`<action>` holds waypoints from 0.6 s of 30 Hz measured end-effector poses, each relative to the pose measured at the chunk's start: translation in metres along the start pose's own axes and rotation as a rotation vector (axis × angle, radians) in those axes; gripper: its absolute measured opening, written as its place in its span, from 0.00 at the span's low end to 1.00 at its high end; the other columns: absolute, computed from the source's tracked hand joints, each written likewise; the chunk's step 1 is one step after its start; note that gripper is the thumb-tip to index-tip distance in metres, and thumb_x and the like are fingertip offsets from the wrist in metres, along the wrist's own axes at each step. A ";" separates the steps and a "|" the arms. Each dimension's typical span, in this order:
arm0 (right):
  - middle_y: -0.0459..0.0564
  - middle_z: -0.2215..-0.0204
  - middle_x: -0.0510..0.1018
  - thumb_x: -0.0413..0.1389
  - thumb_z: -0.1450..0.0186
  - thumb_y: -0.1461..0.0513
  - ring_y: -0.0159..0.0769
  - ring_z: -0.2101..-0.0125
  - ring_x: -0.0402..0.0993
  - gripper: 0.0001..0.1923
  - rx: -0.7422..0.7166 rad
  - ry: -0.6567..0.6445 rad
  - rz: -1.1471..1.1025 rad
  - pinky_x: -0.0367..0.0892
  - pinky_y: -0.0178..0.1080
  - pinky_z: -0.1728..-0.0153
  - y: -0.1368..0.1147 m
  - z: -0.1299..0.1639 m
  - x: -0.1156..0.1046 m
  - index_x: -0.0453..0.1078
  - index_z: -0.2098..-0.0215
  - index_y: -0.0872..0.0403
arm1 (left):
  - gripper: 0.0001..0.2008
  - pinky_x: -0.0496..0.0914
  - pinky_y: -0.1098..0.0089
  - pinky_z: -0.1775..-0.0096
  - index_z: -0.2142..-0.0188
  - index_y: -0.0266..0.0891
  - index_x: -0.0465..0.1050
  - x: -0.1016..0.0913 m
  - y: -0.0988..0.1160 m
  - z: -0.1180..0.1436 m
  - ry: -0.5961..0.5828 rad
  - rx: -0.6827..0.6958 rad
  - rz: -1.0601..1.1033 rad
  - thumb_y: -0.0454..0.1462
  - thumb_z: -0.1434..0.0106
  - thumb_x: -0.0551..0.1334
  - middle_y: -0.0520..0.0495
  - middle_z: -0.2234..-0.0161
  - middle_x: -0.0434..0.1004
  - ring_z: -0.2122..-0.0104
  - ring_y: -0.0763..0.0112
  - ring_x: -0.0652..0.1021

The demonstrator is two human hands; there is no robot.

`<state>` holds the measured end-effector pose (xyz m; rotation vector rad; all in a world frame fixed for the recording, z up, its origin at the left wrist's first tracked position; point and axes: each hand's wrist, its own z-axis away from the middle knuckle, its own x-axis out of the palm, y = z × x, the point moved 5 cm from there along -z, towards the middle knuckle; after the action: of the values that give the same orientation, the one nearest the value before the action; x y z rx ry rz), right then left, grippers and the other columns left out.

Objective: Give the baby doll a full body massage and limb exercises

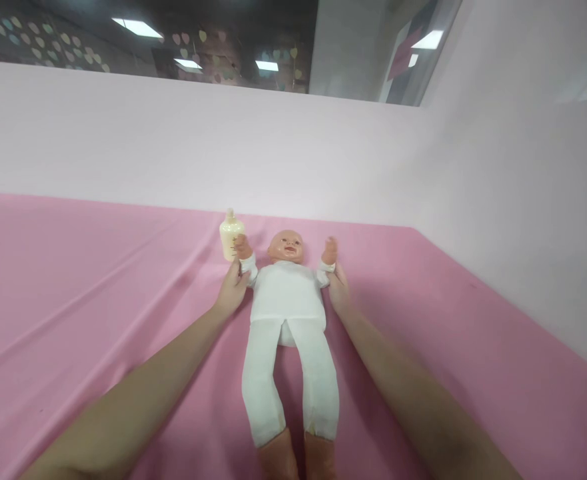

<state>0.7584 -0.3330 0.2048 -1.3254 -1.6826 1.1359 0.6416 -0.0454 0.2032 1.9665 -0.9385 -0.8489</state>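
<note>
A baby doll [288, 293] in a white top and white trousers lies on its back, head away from me and both arms raised beside its head. My left hand [232, 288] is closed around the doll's sleeved arm on the left, near the wrist. On the other side, my right hand [338, 288] grips the doll's right-side arm at the sleeve; some of its fingers are hidden behind the arm. A cream-coloured baby bottle [230, 237] stands upright just beyond my left hand, partly covered by the doll's hand.
Under the doll spreads a pink cloth [123, 320], with creases running along its left part. A white wall [198, 147] rises behind it, and another wall [523, 200] closes the right side. Above the back wall, a window [148, 40] reflects ceiling lights and heart-shaped decorations.
</note>
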 end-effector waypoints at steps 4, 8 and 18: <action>0.49 0.48 0.77 0.49 0.38 0.63 0.41 0.45 0.69 0.21 -0.160 -0.177 0.198 0.58 0.48 0.38 -0.018 0.006 0.016 0.74 0.50 0.48 | 0.27 0.53 0.55 0.32 0.34 0.45 0.60 0.015 0.009 0.004 -0.245 0.140 -0.194 0.37 0.33 0.53 0.47 0.33 0.61 0.33 0.61 0.62; 0.49 0.48 0.76 0.47 0.40 0.65 0.40 0.45 0.69 0.23 -0.186 -0.182 0.256 0.59 0.47 0.39 -0.024 0.008 0.019 0.73 0.50 0.49 | 0.27 0.53 0.56 0.32 0.34 0.45 0.60 0.017 0.010 0.005 -0.290 0.148 -0.242 0.37 0.33 0.53 0.48 0.32 0.60 0.33 0.61 0.61; 0.54 0.38 0.66 0.48 0.38 0.59 0.46 0.40 0.66 0.34 0.060 0.185 0.012 0.67 0.47 0.44 0.020 -0.006 -0.015 0.53 0.33 0.49 | 0.26 0.68 0.55 0.44 0.36 0.44 0.53 -0.003 -0.016 0.000 0.016 -0.070 -0.004 0.44 0.31 0.54 0.39 0.41 0.69 0.44 0.60 0.73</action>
<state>0.7744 -0.3440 0.1881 -1.3606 -1.4976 1.0295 0.6449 -0.0363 0.1902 1.9129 -0.8847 -0.8554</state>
